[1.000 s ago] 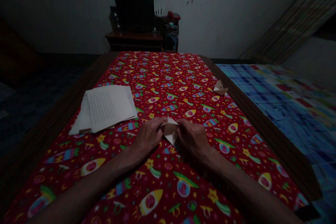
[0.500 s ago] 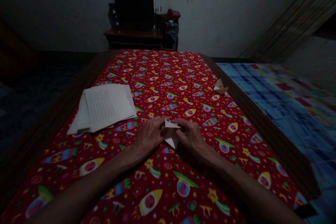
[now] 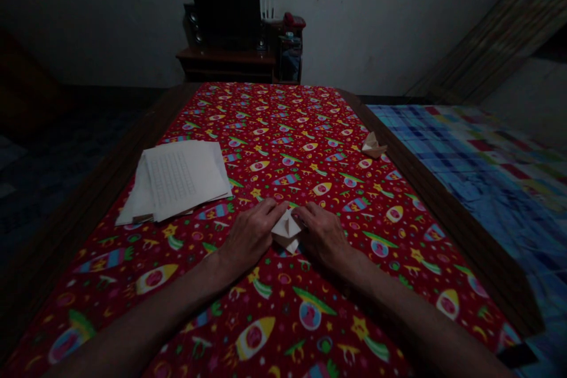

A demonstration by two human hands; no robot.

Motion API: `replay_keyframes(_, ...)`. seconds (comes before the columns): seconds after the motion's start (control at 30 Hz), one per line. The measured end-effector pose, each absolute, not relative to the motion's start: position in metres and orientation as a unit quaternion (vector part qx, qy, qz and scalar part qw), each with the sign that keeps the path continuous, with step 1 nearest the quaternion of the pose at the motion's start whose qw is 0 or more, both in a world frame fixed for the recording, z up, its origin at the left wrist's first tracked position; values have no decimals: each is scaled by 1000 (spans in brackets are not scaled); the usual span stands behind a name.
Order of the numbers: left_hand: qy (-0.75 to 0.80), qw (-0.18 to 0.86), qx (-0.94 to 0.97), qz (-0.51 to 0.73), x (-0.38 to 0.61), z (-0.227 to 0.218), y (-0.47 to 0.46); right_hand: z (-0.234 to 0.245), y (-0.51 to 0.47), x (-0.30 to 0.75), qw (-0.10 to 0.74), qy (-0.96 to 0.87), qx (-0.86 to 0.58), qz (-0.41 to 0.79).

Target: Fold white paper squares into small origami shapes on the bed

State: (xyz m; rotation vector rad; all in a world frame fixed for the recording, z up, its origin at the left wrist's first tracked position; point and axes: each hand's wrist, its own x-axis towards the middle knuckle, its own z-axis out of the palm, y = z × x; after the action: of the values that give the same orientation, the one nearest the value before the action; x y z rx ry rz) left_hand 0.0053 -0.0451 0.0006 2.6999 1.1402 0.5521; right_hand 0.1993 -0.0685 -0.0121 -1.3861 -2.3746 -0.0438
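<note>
A small folded white paper [image 3: 287,228] sits between my two hands, just above or on the red patterned tablecloth [image 3: 283,319]. My left hand [image 3: 254,229] is closed on its left side, fingers pinching the upper left edge. On the other side my right hand [image 3: 322,230] grips the right edge with bent fingers. The paper's top is spread into a diamond with a raised crease in the middle, and a pointed flap shows below it. My fingertips partly hide its sides.
Left of my hands lies a stack of paper sheets [image 3: 181,180], the top one printed with a grid. A folded paper piece [image 3: 373,146] rests near the table's right edge. Beyond the far end stand a dark monitor [image 3: 227,15] and speakers. A bed [image 3: 443,147] adjoins the right side.
The folded paper has been opened and flattened at its top, from an upright narrow fold to a wider diamond. Both hands stay at nearly the same place, with their fingers shifted along the edges.
</note>
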Motion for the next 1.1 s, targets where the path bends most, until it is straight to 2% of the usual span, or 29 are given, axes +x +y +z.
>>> replay_keyframes(0.17, 350, 74, 909, 215, -4, -5, -54, -20, -71, 204, 238, -858, -445, -93)
replay_keyframes(0.3, 320, 107, 907, 254, -7, -8, -57, -19, -72, 207, 273, -879, -385, -70)
replay_keyframes(0.47, 311, 143, 897, 281, -9, -12, -55, -12, -75, 208, 272, -903, -328, -65)
replay_keyframes(0.63, 318, 146, 900, 259, -9, -9, -56, -11, -76, 210, 262, -908, -319, -68)
replay_keyframes(0.8, 335, 134, 898, 253, -9, -5, -60, -14, -77, 215, 233, -899, -368, -50)
replay_keyframes(1.1, 269, 33, 946, 176, -7, 4, -56, -4, -82, 223, 207, -918, -338, -26)
